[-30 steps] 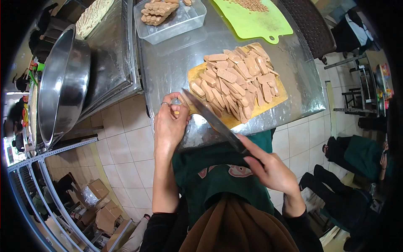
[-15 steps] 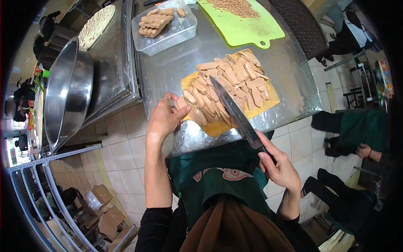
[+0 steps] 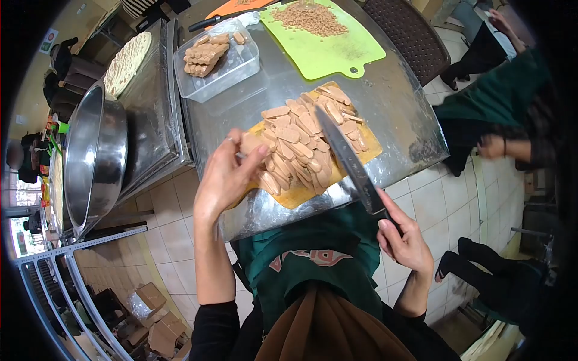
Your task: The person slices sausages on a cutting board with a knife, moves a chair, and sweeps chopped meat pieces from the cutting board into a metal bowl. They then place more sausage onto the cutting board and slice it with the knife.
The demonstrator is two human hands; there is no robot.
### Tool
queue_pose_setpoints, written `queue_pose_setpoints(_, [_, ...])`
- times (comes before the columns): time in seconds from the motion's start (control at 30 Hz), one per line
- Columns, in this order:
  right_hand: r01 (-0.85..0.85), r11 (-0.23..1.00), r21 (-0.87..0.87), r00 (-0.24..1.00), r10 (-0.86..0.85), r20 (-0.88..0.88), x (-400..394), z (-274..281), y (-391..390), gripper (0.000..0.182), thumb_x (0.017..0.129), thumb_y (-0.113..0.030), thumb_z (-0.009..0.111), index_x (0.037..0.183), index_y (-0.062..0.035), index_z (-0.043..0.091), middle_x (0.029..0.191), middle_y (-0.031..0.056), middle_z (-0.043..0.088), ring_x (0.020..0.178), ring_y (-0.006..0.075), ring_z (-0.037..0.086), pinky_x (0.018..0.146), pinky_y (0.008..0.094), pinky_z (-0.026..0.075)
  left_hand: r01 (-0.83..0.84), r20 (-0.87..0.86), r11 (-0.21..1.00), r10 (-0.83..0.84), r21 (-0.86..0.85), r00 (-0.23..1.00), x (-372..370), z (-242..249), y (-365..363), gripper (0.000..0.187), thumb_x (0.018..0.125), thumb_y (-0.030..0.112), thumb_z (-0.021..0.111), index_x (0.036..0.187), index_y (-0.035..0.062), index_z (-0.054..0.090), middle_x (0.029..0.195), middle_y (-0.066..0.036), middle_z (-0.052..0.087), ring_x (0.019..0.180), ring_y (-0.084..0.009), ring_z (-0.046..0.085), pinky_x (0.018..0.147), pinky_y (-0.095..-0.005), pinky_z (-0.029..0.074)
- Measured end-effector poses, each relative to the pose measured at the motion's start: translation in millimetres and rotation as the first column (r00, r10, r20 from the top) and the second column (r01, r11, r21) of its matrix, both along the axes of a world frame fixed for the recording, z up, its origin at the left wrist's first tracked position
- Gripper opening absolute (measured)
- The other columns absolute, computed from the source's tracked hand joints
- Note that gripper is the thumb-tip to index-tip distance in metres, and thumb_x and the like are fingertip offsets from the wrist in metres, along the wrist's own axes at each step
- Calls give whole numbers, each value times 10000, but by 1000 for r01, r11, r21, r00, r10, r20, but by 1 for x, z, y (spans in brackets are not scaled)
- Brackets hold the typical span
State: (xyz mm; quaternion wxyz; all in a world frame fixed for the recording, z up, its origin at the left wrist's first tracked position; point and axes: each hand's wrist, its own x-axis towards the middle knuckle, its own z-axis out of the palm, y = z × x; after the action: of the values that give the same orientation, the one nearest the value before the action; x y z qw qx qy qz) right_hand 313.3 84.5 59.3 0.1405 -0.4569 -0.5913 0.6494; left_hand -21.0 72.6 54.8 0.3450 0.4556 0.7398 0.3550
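A heap of sliced sausages (image 3: 295,141) covers most of a yellow cutting board (image 3: 295,197) near the table's front edge. My right hand (image 3: 406,237) grips the handle of a long kitchen knife (image 3: 349,157), whose dark blade lies across the right part of the heap, tip pointing away from me. At the board's left end, my left hand (image 3: 223,177) has thumb and fingers around sausage slices (image 3: 250,143); some fingers are hidden behind the hand.
Beyond the board are a clear plastic container (image 3: 220,84) with whole sausages (image 3: 206,55) and a green cutting board (image 3: 325,57) bearing chopped bits. A large steel bowl (image 3: 96,156) stands on the left. At right, a co-worker's hand (image 3: 492,146) is near the metal table's (image 3: 409,129) corner.
The view has shifted, showing more of the table's far side. The knife now lies farther right across the slices. A co-worker has come closer to the table on the right.
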Motion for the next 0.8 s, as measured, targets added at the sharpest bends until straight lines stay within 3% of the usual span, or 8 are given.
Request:
queue_pose_setpoints(0.03, [35, 999, 9, 999, -34, -14, 3, -1, 1, 536, 997, -69, 450, 1511, -137, 317, 601, -30, 455, 519, 43, 413, 480, 208, 380, 56, -43, 997, -59, -55, 997, 5, 7, 9, 342, 913, 298, 651, 899, -14, 512, 731, -156, 623, 685, -202, 647, 629, -363, 487])
queue_pose_setpoints(0.13, [112, 993, 44, 993, -113, 21, 9, 3, 4, 528, 999, -67, 443, 1509, -124, 318, 597, -35, 448, 494, 31, 399, 444, 199, 361, 267, -275, 964, -260, -13, 926, 26, 19, 42, 339, 939, 320, 617, 942, 1, 500, 746, -159, 622, 675, -222, 642, 656, -364, 520])
queue_pose_setpoints(0.2, [144, 988, 59, 989, -145, 14, 10, 4, 5, 524, 1000, -65, 444, 1507, -126, 324, 594, -35, 449, 474, 31, 393, 424, 203, 347, 342, -362, 940, -320, -4, 875, 38, 14, 65, 357, 936, 338, 587, 1005, -6, 521, 795, -221, 635, 764, -321, 661, 722, -426, 516])
queue_pose_setpoints(0.33, [180, 983, 49, 984, -180, 6, 14, -2, 2, 517, 1002, -71, 453, 1503, -120, 331, 585, -35, 451, 468, 33, 400, 416, 200, 335, 352, -504, 922, -384, -162, 773, 58, 12, 96, 434, 919, 357, 565, 1139, -16, 539, 898, -266, 663, 906, -427, 648, 809, -500, 502])
queue_pose_setpoints(0.43, [182, 983, 20, 983, -182, 0, 15, -6, 0, 515, 1002, -65, 448, 1501, -115, 333, 579, -35, 457, 458, 35, 395, 414, 195, 328, 370, -575, 901, -431, -227, 696, 61, 2, 106, 501, 899, 365, 587, 1199, -29, 514, 900, -243, 673, 895, -417, 654, 811, -504, 507])
queue_pose_setpoints(0.57, [177, 984, 28, 984, -177, -3, 15, -10, 3, 522, 1001, -57, 434, 1506, -90, 307, 564, -36, 451, 445, 31, 382, 402, 197, 320, 362, -558, 894, -448, -266, 699, 61, 6, 109, 625, 882, 407, 615, 1292, -38, 460, 898, -245, 674, 898, -419, 655, 812, -508, 507])
queue_pose_setpoints(0.8, [167, 985, 47, 986, -166, -32, 15, -12, 15, 542, 1000, -44, 415, 1518, -70, 257, 546, -28, 434, 428, 38, 363, 388, 201, 319, 369, -537, 914, -398, -167, 744, 44, 23, 104, 466, 913, 343, 596, 1214, -10, 552, 878, -237, 683, 907, -397, 661, 819, -486, 509])
